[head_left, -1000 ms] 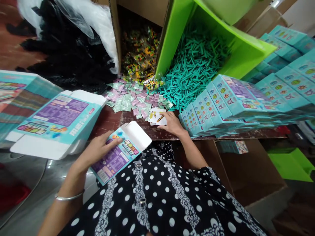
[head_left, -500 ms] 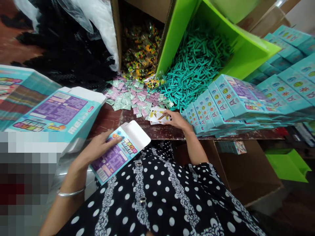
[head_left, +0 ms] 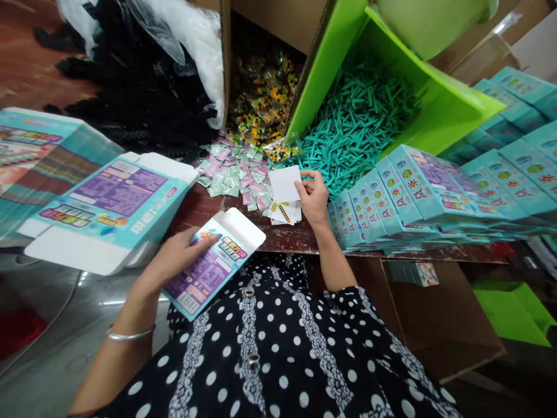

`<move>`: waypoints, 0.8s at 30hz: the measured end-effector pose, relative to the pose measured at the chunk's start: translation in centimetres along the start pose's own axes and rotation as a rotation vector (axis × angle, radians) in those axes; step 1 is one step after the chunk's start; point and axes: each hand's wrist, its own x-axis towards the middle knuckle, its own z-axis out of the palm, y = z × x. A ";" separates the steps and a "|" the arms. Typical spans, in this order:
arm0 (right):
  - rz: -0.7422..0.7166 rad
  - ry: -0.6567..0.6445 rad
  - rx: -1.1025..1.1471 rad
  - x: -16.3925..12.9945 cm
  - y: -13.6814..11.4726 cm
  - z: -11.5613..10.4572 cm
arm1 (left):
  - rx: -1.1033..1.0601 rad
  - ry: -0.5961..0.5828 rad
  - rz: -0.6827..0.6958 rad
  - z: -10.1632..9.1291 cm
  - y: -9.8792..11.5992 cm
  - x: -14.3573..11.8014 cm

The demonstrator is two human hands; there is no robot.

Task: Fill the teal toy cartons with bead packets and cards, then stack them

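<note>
1. White card: blank face toward the viewer, overlapping the far part of the printed cards at the near side of the table. Whether it is wholly lifted clear of them cannot be told. A second card could come along unnoticed if the thin sheets cling together.

2. Right hand: thumb and fingers pinched narrowly on the card's right edge. Because the hold is at one side only, the card could pivot or slip out; the number of sheets in the pinch is not discernible.

3. Carton: held tilted over the lap, short of the table edge, its white end flap standing out. A careless push against this flap could bend it or buckle the card.

4. Left hand: thumb laid across the carton's printed face, the other fingers hidden beneath. Too hard a squeeze could crease the board; too loose a hold could let it slide toward the floor.

5. Sachets: strewn just beyond the printed cards. A sweeping hand could drag some among the cards.

6. Turquoise sticks and finished-looking boxes: heaped beyond the right hand and stacked beside it. A knock from the wrist could shift the nearest boxes; the loose heap could spill farther.
</note>
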 end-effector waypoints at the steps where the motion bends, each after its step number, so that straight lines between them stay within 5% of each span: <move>1: 0.000 -0.032 0.018 0.4 -0.2 0.3 | 0.004 0.001 -0.005 0.0 0.0 -0.1; 6: 0.032 -0.289 0.198 0.1 -1.2 2.5 | -0.008 0.006 -0.016 -0.2 -0.1 -0.4; 11: 0.135 -0.263 0.322 -1.7 -1.9 4.2 | 0.053 0.240 -0.030 -0.3 -0.8 0.4; 14: 0.153 -0.257 0.317 -2.5 -2.9 4.5 | -0.021 0.448 0.185 0.2 0.0 0.7; 16: 0.132 -0.289 0.303 -3.2 -4.0 4.8 | -0.159 0.485 0.329 0.9 1.5 0.3; 21: -0.089 -0.378 0.210 -5.0 -8.7 4.6 | -0.559 0.268 0.278 2.7 5.7 -1.5; 24: -0.404 -0.299 0.124 -6.5 -12.1 1.9 | -0.568 0.373 0.339 2.9 6.8 -2.1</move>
